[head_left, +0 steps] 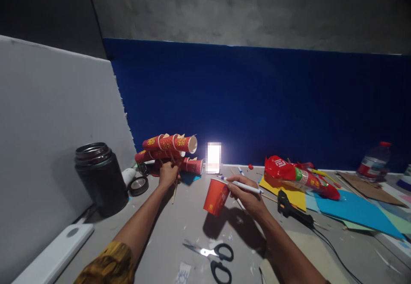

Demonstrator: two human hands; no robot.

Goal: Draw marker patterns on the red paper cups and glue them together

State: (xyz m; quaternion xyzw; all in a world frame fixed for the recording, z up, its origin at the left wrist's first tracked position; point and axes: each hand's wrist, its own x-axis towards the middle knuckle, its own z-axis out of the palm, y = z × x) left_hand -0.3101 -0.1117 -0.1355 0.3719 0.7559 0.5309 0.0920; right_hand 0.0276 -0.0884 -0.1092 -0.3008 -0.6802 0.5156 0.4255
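Pinched between the fingers of my right hand (248, 196) is an orange-red paper cup (215, 198), slightly tilted and apparently raised over its shadow. A white pen (247, 187) also lies in that hand, its tip end near the cup's rim. My left hand (168, 174) reaches in among a bundle of red paper cups (173, 142) with gold patterns, nested into tubes and stacked. Its fingers are closed there, but what they grip is hidden. A thin wooden stick (175, 192) shows just below that hand.
Black-handled scissors (221, 252) lie in front. At left stand a dark open jar (101, 179) and its lid (139, 186). A lit phone (213, 158) leans at the back. To the right are a glue gun (293, 209), red packaging (298, 177), coloured paper (356, 211) and a bottle (374, 162).
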